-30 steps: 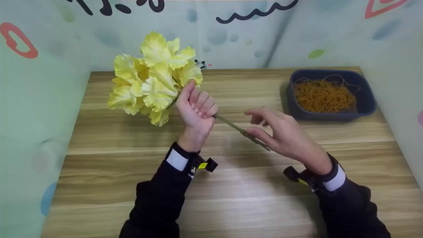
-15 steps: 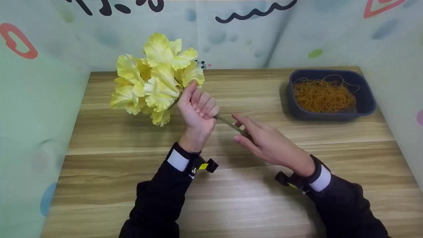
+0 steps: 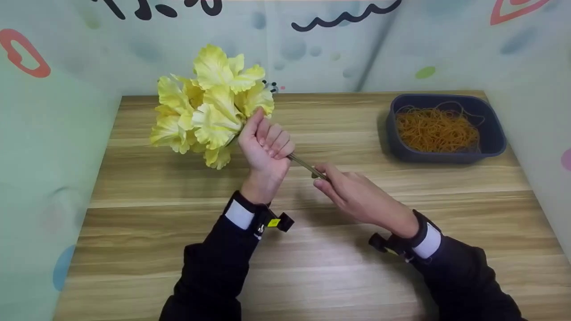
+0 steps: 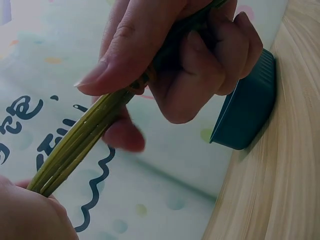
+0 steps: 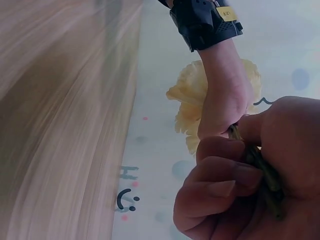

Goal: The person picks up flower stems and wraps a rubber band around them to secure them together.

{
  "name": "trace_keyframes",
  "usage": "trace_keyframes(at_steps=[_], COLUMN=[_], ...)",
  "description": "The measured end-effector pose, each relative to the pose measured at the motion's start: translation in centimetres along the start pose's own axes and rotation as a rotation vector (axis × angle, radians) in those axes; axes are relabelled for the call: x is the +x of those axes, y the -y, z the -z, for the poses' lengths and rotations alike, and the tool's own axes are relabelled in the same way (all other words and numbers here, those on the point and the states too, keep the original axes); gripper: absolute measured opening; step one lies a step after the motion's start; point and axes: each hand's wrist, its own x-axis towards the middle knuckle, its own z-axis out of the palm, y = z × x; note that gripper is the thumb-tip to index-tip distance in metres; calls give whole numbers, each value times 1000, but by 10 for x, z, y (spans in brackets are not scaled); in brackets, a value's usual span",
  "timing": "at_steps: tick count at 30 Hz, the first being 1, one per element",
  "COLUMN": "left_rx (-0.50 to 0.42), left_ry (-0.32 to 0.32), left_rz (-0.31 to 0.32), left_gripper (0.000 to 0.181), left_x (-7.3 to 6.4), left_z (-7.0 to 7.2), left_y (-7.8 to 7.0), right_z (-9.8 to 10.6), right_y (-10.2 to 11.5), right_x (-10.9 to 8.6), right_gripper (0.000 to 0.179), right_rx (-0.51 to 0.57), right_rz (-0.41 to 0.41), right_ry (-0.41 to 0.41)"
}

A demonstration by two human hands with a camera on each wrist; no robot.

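A bunch of yellow ruffled artificial-looking flowers [image 3: 218, 111] is held up above the table, blooms to the upper left. My left hand [image 3: 266, 149] grips its green stems [image 4: 82, 140] close below the blooms, fingers curled round them. Farther down, my right hand [image 3: 357, 196] holds the lower stems, its fingers curled in the right wrist view and the stem ends [image 5: 272, 187] lying against the palm. In the left wrist view, an orange-brown rubber band [image 4: 140, 87] circles the stems beside the right thumb; part of it is hidden by that hand.
At the back right of the wooden table [image 3: 312, 267] stands a dark blue plastic tub [image 3: 446, 157] containing a tangle of orange-brown rubber bands [image 3: 435, 131]. Printed pale walls [image 3: 321, 49] close off the back and both sides.
My right hand has moved left and up along the stems, and its extended fingers have closed round them. The left hand and the flowers have hardly moved.
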Motion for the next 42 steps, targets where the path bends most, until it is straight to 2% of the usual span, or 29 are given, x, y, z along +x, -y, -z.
trace_keyframes(at_steps=[3, 6, 15, 22, 28, 38, 42], left_rx=[12, 19, 30, 44, 33, 52, 84], left_ry=[-11, -17, -30, -57, -70, -54, -67], left_rz=[-7, -11, 11, 8, 32, 61, 62], left_gripper=[69, 68, 68, 68, 68, 67, 64], left_x=[0, 1, 2, 2, 3, 3, 2], left_z=[1, 1, 3, 4, 3, 2, 0], left_y=[0, 0, 1, 2, 0, -1, -1], right_z=[0, 0, 0, -1, -2, -2, -1], right_y=[-1, -1, -2, -3, -2, 0, 1], right_x=[1, 2, 3, 2, 2, 3, 1], right_gripper=[17, 14, 21, 25, 23, 29, 28], right_rx=[5, 1, -63, -64, -39, -45, -68], right_rz=[8, -2, 4, -14, -46, -87, -67], right_ry=[4, 18, 48, 66, 44, 43, 15])
